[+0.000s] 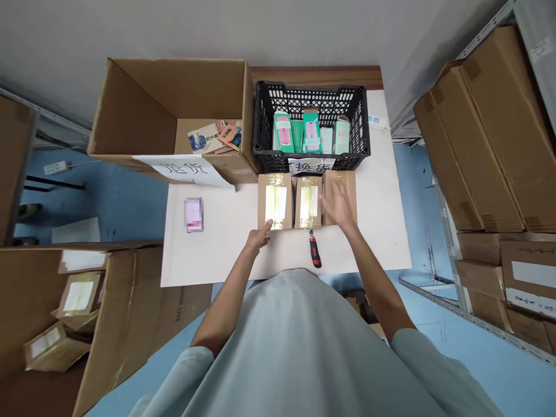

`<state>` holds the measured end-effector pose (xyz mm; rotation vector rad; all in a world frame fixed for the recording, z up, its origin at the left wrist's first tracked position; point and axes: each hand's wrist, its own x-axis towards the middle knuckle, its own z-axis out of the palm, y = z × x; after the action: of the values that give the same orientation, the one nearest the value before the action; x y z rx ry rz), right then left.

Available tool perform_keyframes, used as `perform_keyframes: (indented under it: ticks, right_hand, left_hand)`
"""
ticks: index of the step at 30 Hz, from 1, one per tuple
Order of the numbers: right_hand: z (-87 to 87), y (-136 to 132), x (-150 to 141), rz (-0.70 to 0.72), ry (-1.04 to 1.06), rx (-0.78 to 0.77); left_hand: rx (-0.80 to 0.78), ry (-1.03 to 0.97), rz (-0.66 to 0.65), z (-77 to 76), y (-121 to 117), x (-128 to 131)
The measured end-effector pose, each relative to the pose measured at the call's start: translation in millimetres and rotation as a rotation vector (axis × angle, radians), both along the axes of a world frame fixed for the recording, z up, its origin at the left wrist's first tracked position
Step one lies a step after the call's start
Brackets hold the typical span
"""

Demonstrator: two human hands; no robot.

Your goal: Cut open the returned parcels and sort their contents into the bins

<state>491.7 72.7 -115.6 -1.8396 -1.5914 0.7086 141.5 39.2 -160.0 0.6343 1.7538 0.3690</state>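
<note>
Three small taped cardboard parcels stand side by side on the white table: a left parcel (284, 200), a middle parcel (308, 200) and a right parcel (351, 197). My left hand (259, 236) is at the near lower-left edge of the left parcel, index finger stretched onto its tape and the other fingers loosely bent, gripping nothing. Over the right parcel is my right hand (337, 205), slightly blurred, with fingers apart and the thumb toward the middle parcel; whether it touches either cannot be told. A red and black utility knife (315, 250) lies just in front of the middle parcel.
A black plastic crate (313, 155) with green boxes stands behind the parcels. Left of it is a large open carton (130, 110) holding colourful packets. A pixelated card-like item (193, 214) lies on the table (226, 255). Stacked cartons (473, 145) fill the right shelf.
</note>
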Motion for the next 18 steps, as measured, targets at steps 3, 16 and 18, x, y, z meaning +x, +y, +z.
perform_keyframes:
  ticks: [3,16,18]
  right_hand:
    - [14.5,36,-44,0.182,0.067,0.029]
    - [-6.1,-16,-167,0.133,-0.076,-0.350]
    - [-11.5,-53,-184,0.062,-0.047,-0.349]
  left_hand:
    - [-0.090,-0.134,0.013,7.8,-18,-13]
    - [-0.053,-0.166,-0.050,16.7,-41,-142]
    - [-0.031,-0.142,-0.046,12.1,-42,-171]
